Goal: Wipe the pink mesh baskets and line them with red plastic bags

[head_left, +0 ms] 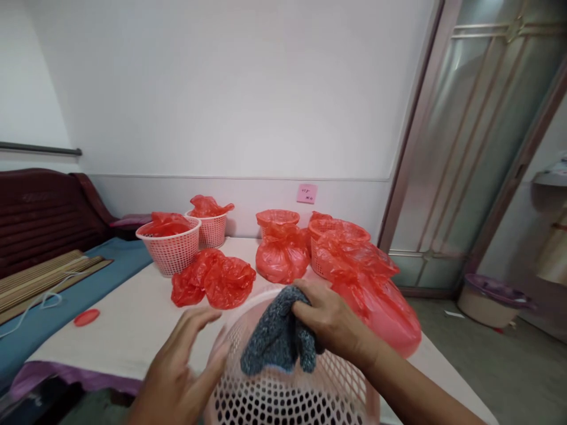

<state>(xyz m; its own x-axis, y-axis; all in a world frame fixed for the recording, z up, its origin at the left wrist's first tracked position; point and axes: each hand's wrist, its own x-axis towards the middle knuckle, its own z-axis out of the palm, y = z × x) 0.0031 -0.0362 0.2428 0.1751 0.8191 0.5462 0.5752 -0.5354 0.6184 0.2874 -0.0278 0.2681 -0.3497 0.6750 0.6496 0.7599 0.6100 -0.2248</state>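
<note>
Directly below me a large pink mesh basket [349, 378] stands at the near side of the table. My right hand [325, 316] pinches a dark grey-blue knitted cloth [272, 339], which hangs over the basket opening. The cloth looks like a glove, with its lower edge lighter blue. Fingers apart and holding nothing, my left hand [179, 369] is at the basket's left rim; whether it touches the rim is unclear. The basket's mesh bottom shows beneath the cloth.
Crumpled red bags [212, 277] lie ahead on the white table [128, 321]. Two pink baskets [172, 251] with red bags stand back left. Filled red bags [381, 307] and baskets stand right. A red oval piece [87, 317] lies left. A pink note [307, 193] is on the wall.
</note>
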